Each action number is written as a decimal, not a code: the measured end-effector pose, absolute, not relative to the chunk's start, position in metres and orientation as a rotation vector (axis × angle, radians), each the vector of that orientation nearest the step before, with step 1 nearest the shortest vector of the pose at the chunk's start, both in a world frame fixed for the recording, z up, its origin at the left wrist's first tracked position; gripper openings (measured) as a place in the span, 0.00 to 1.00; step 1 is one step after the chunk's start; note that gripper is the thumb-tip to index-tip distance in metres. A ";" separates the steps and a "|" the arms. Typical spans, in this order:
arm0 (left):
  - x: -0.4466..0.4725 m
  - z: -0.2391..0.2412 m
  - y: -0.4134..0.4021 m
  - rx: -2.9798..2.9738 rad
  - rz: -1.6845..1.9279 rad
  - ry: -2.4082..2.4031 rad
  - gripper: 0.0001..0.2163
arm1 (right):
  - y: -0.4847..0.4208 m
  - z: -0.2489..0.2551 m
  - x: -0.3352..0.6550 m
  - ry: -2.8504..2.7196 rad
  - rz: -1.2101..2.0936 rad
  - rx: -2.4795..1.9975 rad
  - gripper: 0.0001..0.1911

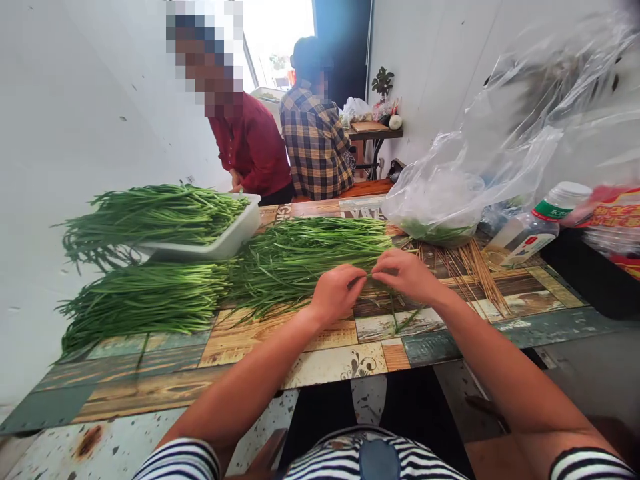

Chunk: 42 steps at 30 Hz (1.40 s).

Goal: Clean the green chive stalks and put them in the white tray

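My left hand (pixel 340 291) is closed in a pinch over the near edge of a pile of garlic chives (pixel 305 257). Its fingertips almost meet those of my right hand (pixel 404 272), which pinches the same way beside the pale stem ends. Whatever the fingers hold is too small to make out. A few loose green chive pieces (pixel 406 323) lie on the table below my right hand. Thin wooden skewers (pixel 483 277) are spread to the right of that hand.
A white tub (pixel 235 230) heaped with chives stands at left, with another chive bundle (pixel 150 297) before it on the wood-patterned table (pixel 280 337). At right are a plastic bag (pixel 440 193) and a bottle (pixel 533 227). Two people sit beyond the table.
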<state>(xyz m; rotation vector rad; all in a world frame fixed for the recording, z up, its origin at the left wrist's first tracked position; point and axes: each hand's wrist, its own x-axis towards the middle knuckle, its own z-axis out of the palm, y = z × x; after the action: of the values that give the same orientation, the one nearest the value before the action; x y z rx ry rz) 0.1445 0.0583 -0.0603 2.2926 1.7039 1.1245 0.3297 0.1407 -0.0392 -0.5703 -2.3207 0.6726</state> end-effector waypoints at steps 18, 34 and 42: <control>0.142 -0.057 0.064 1.662 1.077 1.534 0.09 | 0.154 -0.026 0.362 -2.300 1.426 -0.691 0.18; 0.142 -0.046 0.062 1.664 1.115 1.278 0.05 | 0.150 -0.014 0.354 -2.192 1.234 -0.979 0.22; 0.148 -0.052 0.062 1.639 1.185 1.313 0.08 | 0.142 -0.048 0.329 -2.060 1.144 -0.779 0.17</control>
<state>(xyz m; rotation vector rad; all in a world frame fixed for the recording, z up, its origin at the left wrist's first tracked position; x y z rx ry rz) 0.1475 0.0619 -0.0516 1.6386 1.3135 1.1849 0.3290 0.1424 -0.0476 -0.7794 -2.0599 1.1440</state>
